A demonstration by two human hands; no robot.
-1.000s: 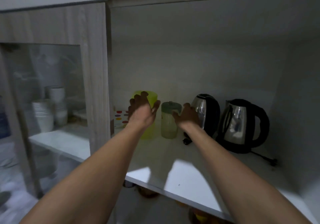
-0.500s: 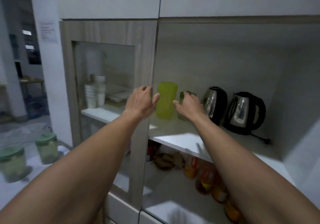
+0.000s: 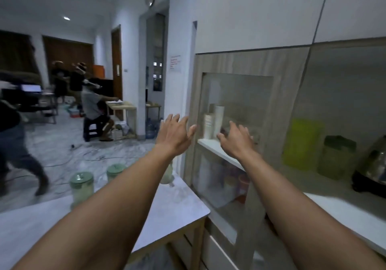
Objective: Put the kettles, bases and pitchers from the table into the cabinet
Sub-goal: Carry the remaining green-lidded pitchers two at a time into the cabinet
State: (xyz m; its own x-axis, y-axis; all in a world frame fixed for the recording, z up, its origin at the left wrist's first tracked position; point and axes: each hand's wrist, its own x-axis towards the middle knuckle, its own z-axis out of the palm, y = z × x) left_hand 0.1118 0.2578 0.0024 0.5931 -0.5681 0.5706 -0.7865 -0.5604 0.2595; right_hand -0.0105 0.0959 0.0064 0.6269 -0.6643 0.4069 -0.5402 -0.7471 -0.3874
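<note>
My left hand [image 3: 175, 134] and my right hand [image 3: 236, 140] are both raised in the air with fingers spread, holding nothing, in front of the cabinet's glass door [image 3: 234, 136]. In the open cabinet bay on the right stand a yellow-green pitcher [image 3: 300, 144], a pale pitcher with a green lid [image 3: 336, 157] and a steel kettle [image 3: 373, 165], cut off by the frame edge. On the grey table [image 3: 158, 213] at lower left stand two green-lidded pitchers, one nearer [image 3: 81, 188] and one behind [image 3: 116, 171]; a third pitcher [image 3: 167, 175] is partly hidden by my left forearm.
Stacked white cups [image 3: 213, 123] sit behind the glass door. A white shelf edge [image 3: 344, 213] runs along the right. In the room on the left, several people [image 3: 92, 104] sit or walk among desks, and cables lie on the marbled floor [image 3: 83, 150].
My view has swung left, away from the cabinet bay toward the table and room. Both hands have left the pitchers on the shelf and pulled back with fingers spread.
</note>
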